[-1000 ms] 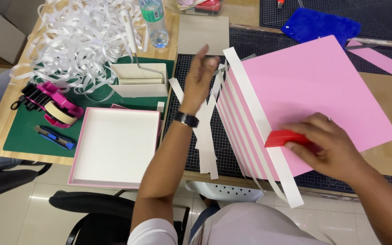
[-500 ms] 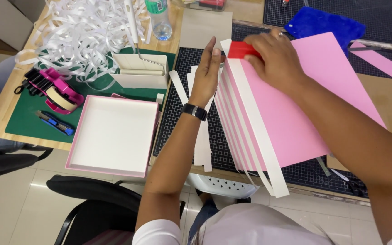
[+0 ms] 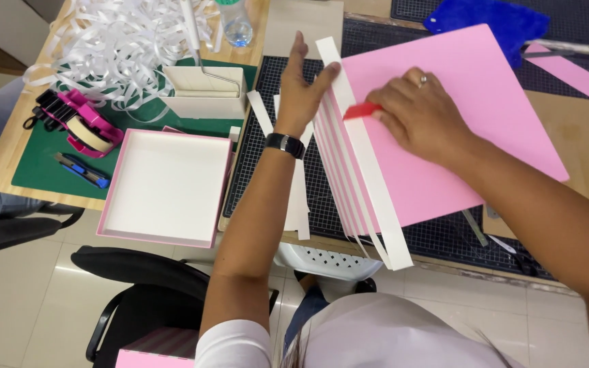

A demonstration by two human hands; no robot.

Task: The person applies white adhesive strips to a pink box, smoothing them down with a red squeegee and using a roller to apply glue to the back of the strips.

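Pressing white strip onto pink board: right hand pinches red scraper; left hand, fingers spread, steadies strip top. Keep scraper flat, strokes along strip.

Free room and obstacles on the bench. My left hand steadies the white strip at the edge of the pink sheet; my right hand presses a red scraper just beside it, so no gap lies between my hands. To my left, loose white strips cover the cutting mat, and the open pink box blocks the near bench. Farther left stand the tape dispenser, the roller tray and a heap of white offcuts. Bare mat shows below the sheet.
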